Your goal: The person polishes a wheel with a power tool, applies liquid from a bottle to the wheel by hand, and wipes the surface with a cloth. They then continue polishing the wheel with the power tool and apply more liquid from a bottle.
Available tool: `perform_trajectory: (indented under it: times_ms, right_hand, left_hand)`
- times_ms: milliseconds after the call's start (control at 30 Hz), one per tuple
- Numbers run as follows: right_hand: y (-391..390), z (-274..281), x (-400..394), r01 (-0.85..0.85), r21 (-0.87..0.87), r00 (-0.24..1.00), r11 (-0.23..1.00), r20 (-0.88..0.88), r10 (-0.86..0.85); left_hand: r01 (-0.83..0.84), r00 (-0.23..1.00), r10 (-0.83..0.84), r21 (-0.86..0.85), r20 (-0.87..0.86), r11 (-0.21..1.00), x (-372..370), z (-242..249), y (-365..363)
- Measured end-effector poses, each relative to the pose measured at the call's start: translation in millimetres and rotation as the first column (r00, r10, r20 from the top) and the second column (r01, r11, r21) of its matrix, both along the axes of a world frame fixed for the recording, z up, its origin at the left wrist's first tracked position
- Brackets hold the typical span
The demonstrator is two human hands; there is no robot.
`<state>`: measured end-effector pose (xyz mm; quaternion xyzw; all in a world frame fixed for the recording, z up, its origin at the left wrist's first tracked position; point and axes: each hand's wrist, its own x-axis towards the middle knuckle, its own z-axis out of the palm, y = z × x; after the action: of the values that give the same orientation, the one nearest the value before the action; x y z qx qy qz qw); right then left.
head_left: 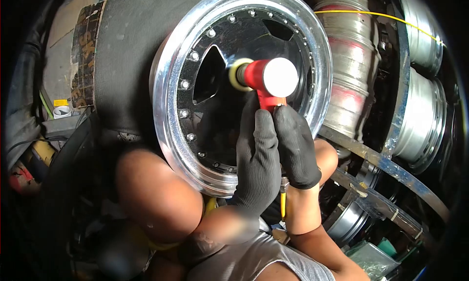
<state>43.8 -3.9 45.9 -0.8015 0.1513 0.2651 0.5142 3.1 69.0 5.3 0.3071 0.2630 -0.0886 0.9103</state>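
Both my hands, in black knit gloves, are closed round the handle of a red polisher [255,75] with a round white end. My left hand [259,159] is on the left side of the handle, and my right hand [295,146] presses against it from the right. A pale yellow round pad [237,75] on the tool's head is at the black face of a wheel rim [168,100], partly hidden behind the tool. The rim has a shiny polished lip, small bolts around its face and dark cut-out openings. It stands tilted between my knees.
A ribbed dark mat [132,46] lies behind the rim on the left. To the right, stacked metal rims [342,61] and more rims [420,119] sit by a metal rack [381,159]. A yellow hose [371,13] crosses the top right. A clear container [371,259] is at the lower right.
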Motion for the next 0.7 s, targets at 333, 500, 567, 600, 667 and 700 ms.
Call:
perform_trajectory:
  times_ms: [333, 500, 567, 600, 667, 700]
  right_hand:
    - [-34.2, 2.2, -37.1, 0.000, 0.104, 0.981, 0.995, -0.193, 0.020]
    - [-16.8, -5.1, -27.4, -0.105, 0.133, 0.983, 0.986, -0.133, 0.122]
    - [-13.3, -10.5, -21.5, -0.191, 0.054, 0.982, 0.980, 0.012, 0.191]
    - [-10.2, -12.7, -19.7, -0.235, 0.014, 0.969, 0.972, 0.081, 0.233]
    - [0.9, -8.2, -19.7, 0.010, 0.105, 0.998, 0.994, -0.064, -0.004]
    - [2.0, -8.2, -22.2, 0.024, 0.104, 0.998, 0.994, -0.054, -0.019]
  left_hand:
    - [0.006, 0.992, -0.020, -0.110, -0.124, 0.994, -47.8, 2.9, -24.2]
    - [-0.012, 0.981, 0.010, -0.010, -0.193, 1.000, -49.8, -4.7, -16.7]
    - [-0.042, 0.969, 0.029, -0.045, -0.247, 0.998, -40.3, -2.5, -10.2]
    - [-0.014, 0.971, 0.009, -0.020, -0.238, 1.000, -35.0, -2.8, -7.0]
    - [0.030, 0.977, -0.021, 0.039, -0.210, 0.999, -27.7, -3.4, -3.6]
    - [0.045, 0.981, -0.030, 0.072, -0.191, 0.996, -25.3, -3.9, -3.5]
